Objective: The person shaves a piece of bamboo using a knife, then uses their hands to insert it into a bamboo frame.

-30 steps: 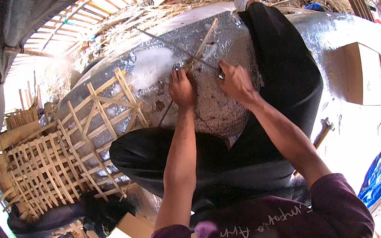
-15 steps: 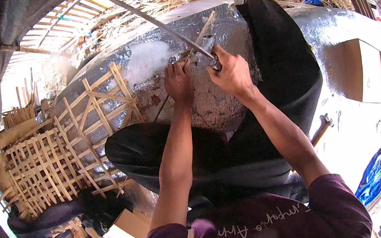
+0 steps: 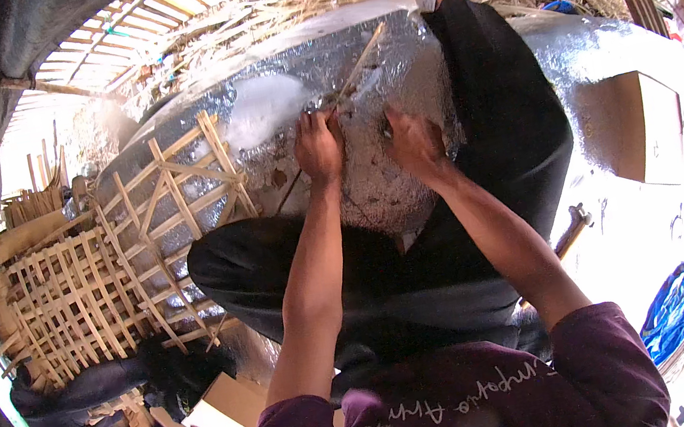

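A thin bamboo strip (image 3: 364,56) runs slantwise across the silvery sheet, and my left hand (image 3: 319,150) is closed around it. Its dark lower part (image 3: 290,193) shows below that hand, toward my bent knee. Close by on the right, my right hand (image 3: 417,139) is a fist, thumb side toward the strip. A small dark bit of the long knife's handle end (image 3: 387,128) shows at the fist; the blade cannot be made out now. The two hands are apart.
Woven bamboo lattice panels (image 3: 168,187) lie at the left. My stretched leg (image 3: 511,97) borders the work on the right. Beyond it stand a cardboard box (image 3: 637,126), a hammer-like tool (image 3: 575,228) and a blue plastic sheet (image 3: 677,308). Straw and bamboo scraps (image 3: 248,18) line the far edge.
My right hand has turned and come down slightly. The long blade, which pointed up and left across the strip, no longer shows. My left hand and the strip have hardly moved.
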